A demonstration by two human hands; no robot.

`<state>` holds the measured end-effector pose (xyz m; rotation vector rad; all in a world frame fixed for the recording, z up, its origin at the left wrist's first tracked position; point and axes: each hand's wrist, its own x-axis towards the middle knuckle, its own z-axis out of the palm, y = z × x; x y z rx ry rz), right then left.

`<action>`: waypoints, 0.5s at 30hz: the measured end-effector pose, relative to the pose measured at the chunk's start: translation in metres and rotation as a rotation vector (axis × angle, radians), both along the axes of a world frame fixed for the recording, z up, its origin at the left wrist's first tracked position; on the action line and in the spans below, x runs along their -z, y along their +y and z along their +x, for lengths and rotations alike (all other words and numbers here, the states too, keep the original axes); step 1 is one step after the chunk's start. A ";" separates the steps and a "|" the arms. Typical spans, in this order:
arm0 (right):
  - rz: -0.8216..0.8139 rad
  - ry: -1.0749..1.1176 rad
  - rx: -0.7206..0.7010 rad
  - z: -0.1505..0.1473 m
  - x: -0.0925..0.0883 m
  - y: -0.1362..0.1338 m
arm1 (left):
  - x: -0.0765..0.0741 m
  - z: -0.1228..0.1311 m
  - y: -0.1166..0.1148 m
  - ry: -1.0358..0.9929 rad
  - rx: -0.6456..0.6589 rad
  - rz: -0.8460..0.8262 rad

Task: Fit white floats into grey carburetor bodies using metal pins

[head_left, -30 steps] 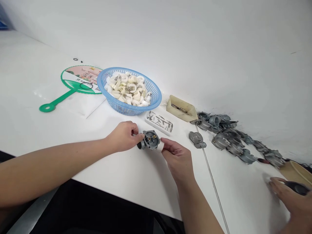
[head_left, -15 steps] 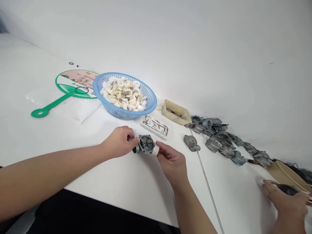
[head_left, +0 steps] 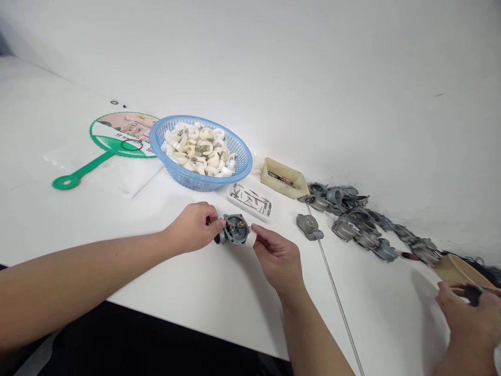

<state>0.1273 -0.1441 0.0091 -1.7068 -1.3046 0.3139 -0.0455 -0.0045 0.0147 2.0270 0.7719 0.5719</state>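
Note:
My left hand [head_left: 199,227] is closed on the side of a grey metal carburetor body [head_left: 237,230]. Its open chamber faces up, and brass fittings show inside. With thumb and fingers, my right hand [head_left: 278,257] pinches a white plastic float [head_left: 251,239] at the right edge of the body. The float looks like the curved white pieces in the blue basket [head_left: 183,177]; whether it is joined to the body I cannot tell. Just behind my hands lies a white tray [head_left: 256,212] of small metal pins.
A beige bin [head_left: 284,188] holds small metal parts. Several grey metal castings [head_left: 344,230] lie along the wall, one casting [head_left: 308,225] apart beside a thin rod [head_left: 336,292]. A green hand fan [head_left: 82,169] rests at left. Another person's hand [head_left: 469,313] holds a dark part at far right.
My hands and the carburetor body stay nearly in place. The other person's hand has shifted a little to the right, and the view has moved slightly.

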 end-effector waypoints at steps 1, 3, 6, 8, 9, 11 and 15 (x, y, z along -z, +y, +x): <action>0.005 -0.006 0.000 0.000 0.000 0.000 | 0.000 0.000 0.000 -0.001 -0.002 0.003; 0.017 -0.025 0.001 0.000 0.001 0.000 | 0.000 0.001 0.000 -0.003 -0.009 0.008; 0.026 -0.044 0.004 -0.001 0.002 0.000 | 0.000 0.002 0.000 -0.001 -0.009 0.006; 0.023 -0.039 0.007 -0.002 0.002 0.000 | 0.000 0.001 0.000 0.003 -0.007 0.006; 0.021 -0.037 0.011 -0.003 0.002 0.000 | 0.000 0.001 -0.001 0.003 -0.007 0.005; 0.017 -0.048 0.020 -0.004 -0.001 0.000 | -0.001 0.000 -0.001 0.003 -0.006 0.004; 0.006 -0.102 0.034 -0.007 -0.005 0.001 | -0.001 -0.001 -0.002 0.003 -0.005 0.003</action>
